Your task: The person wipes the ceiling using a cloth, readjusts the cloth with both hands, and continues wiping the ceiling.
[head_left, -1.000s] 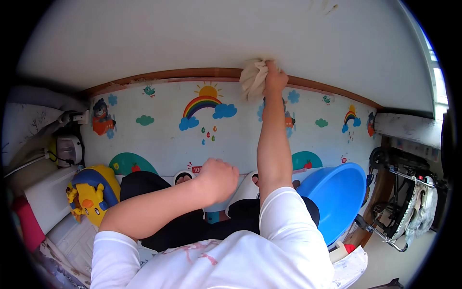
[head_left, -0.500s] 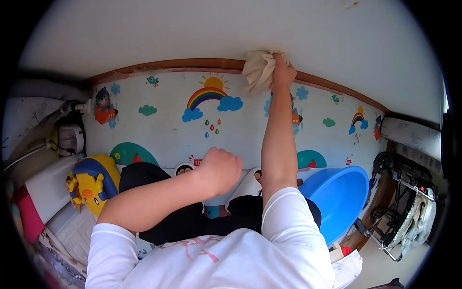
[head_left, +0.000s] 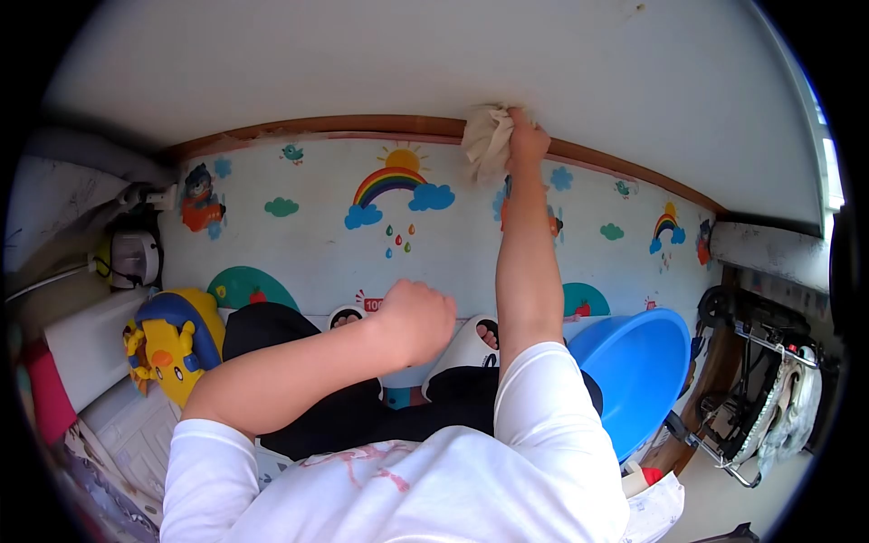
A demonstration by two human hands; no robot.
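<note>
A crumpled cream cloth is bunched in my right hand, its folds hanging out to the left. That arm is stretched forward, and the cloth lies against the brown wooden strip where the plain white surface meets the patterned one. My left hand is curled into a fist in front of my body, the back of the hand showing and nothing visible in it. Below it are my feet in white slippers.
A large blue basin stands at my right, with a folded wheeled metal frame beyond. At left sits a yellow and blue duck-shaped toy. Rainbow and cloud pictures cover the white patterned surface.
My right hand and the cloth have shifted slightly down and left in view, while the view itself has tilted a little. My left fist stays in place.
</note>
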